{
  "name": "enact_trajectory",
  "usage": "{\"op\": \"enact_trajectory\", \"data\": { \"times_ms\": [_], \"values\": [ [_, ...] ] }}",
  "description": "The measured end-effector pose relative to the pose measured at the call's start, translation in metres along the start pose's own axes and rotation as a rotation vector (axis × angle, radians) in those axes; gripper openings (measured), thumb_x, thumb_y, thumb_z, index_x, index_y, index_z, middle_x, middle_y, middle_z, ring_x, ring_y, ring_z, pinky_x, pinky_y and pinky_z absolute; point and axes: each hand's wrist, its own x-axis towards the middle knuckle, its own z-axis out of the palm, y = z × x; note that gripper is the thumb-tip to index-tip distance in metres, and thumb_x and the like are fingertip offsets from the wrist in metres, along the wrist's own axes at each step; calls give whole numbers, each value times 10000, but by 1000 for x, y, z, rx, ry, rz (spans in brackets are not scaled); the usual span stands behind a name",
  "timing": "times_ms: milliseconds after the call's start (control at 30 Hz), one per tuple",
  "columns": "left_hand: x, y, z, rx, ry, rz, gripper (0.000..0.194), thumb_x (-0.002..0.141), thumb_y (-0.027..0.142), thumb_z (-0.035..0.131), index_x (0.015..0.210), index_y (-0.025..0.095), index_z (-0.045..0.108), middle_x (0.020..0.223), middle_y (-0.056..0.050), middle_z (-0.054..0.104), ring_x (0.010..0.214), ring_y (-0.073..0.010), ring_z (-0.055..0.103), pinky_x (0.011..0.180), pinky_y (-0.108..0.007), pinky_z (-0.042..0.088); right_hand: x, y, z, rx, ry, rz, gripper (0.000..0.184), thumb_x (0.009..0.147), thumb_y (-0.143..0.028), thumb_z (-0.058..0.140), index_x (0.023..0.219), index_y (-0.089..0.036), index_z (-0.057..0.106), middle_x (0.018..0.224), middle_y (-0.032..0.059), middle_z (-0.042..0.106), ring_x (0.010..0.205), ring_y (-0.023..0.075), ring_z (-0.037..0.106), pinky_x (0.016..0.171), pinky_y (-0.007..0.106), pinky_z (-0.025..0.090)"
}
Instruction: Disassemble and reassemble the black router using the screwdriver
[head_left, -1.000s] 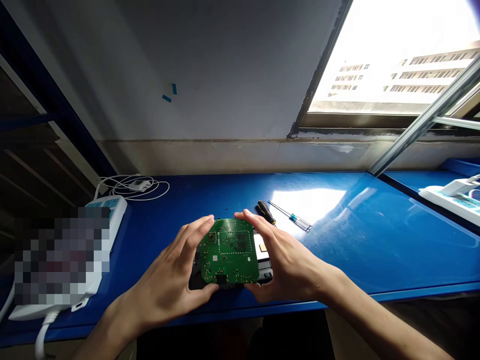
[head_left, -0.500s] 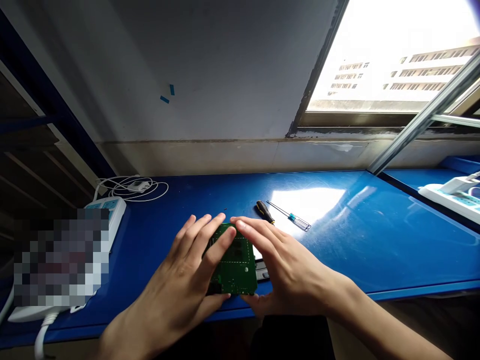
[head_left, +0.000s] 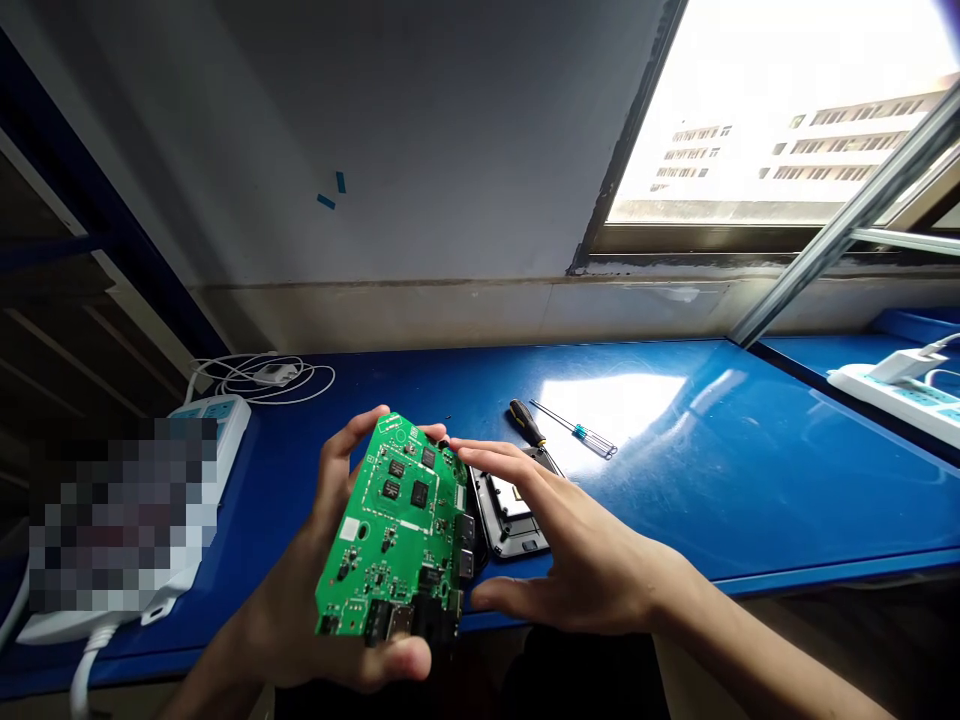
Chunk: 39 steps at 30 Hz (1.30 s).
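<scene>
A green circuit board is tilted up toward me, showing several black chips and a row of metal and black connectors along its right and lower edges. My left hand grips it from behind and below, with the thumb at the lower connectors and fingertips at the top edge. To its right, my right hand is open, thumb apart; its stretched fingertips reach the board's upper right edge, and whether they touch it I cannot tell. Behind that hand lies a black plastic casing with a white part in it, partly hidden.
A black and yellow screwdriver and a thin screwdriver with a clear teal handle lie on the blue table. White power strips stand left and right. A coiled white cable lies back left.
The circuit board has turned over in my left hand to show its chip side, tilting up leftward. My right hand's thumb has come off its lower edge. More of the black casing shows.
</scene>
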Motion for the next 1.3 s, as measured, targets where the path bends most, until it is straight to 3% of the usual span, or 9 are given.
{"op": "enact_trajectory", "data": {
  "times_ms": [200, 400, 500, 567, 667, 767, 867, 1033, 1300],
  "values": [
    [0, 3, 1, 5, -63, -19, 1270, 685, 474, 978, 1607, 497, 105, 1680, -103, 343, 1493, -466, 440, 1106, -649, 547, 3, 0, 7, 33, 72, -7, 973, 808, -353, 879, 1578, -266, 290, 1538, 180, 570, 1391, 295, 617, 1113, 441, 578],
    [-7, -12, -11, 144, -9, -112, 1309, 678, 591, 950, 1638, 466, 70, 1637, -157, 410, 1434, -496, 514, 1049, -647, 578, 5, 12, 14, 54, 213, 85, 987, 770, -280, 865, 1566, -267, 283, 1447, 176, 642, 1293, 328, 694, 1035, 495, 633],
    [-18, -28, -20, 333, 66, -183, 1323, 676, 550, 962, 1647, 440, 70, 1671, -175, 364, 1497, -490, 431, 1134, -712, 453, 7, 25, 15, -19, 250, 155, 945, 789, -316, 839, 1548, -245, 280, 1456, 194, 627, 1280, 343, 700, 1023, 509, 637],
    [-25, -38, -24, 531, 29, -244, 1308, 683, 514, 960, 1653, 423, 88, 1719, -189, 275, 1537, -512, 338, 1151, -757, 388, 9, 34, 14, -120, 179, 184, 915, 811, -331, 808, 1545, -211, 275, 1456, 218, 627, 1273, 369, 700, 972, 512, 658],
    [-31, -46, -24, 704, -105, -340, 1330, 674, 526, 952, 1666, 363, 82, 1705, -236, 290, 1529, -551, 313, 1129, -773, 405, 12, 40, 10, -290, 21, 195, 883, 826, -305, 762, 1552, -154, 284, 1438, 248, 641, 1138, 393, 759, 807, 496, 689],
    [-30, -48, -22, 762, -145, -328, 1314, 725, 558, 907, 1670, 314, 27, 1699, -259, 289, 1538, -544, 296, 1145, -750, 413, 16, 35, 5, -408, -106, 186, 838, 831, -283, 737, 1549, -117, 340, 1390, 253, 674, 774, 295, 797, 583, 408, 637],
    [-26, -49, -20, 751, -106, -237, 1275, 730, 487, 914, 1663, 296, 66, 1659, -236, 370, 1522, -506, 375, 1173, -709, 416, 21, 27, 2, -490, -206, 152, 817, 835, -284, 730, 1549, -110, 373, 1351, 227, 706, 542, 174, 693, 493, 341, 554],
    [-27, -54, -17, 706, -18, -210, 1219, 690, 408, 928, 1620, 305, 147, 1560, -197, 473, 1445, -476, 498, 1142, -677, 475, 29, 20, -1, -553, -266, 86, 804, 811, -287, 753, 1526, -126, 421, 1352, 192, 711, 586, 182, 710, 512, 331, 562],
    [-27, -54, -15, 662, -16, -234, 1202, 686, 397, 930, 1606, 308, 160, 1629, -198, 411, 1505, -472, 421, 1191, -682, 422, 31, 24, -6, -615, -272, 58, 780, 844, -297, 753, 1509, -82, 406, 1358, 218, 699, 550, 199, 714, 490, 380, 604]
  ]
}}
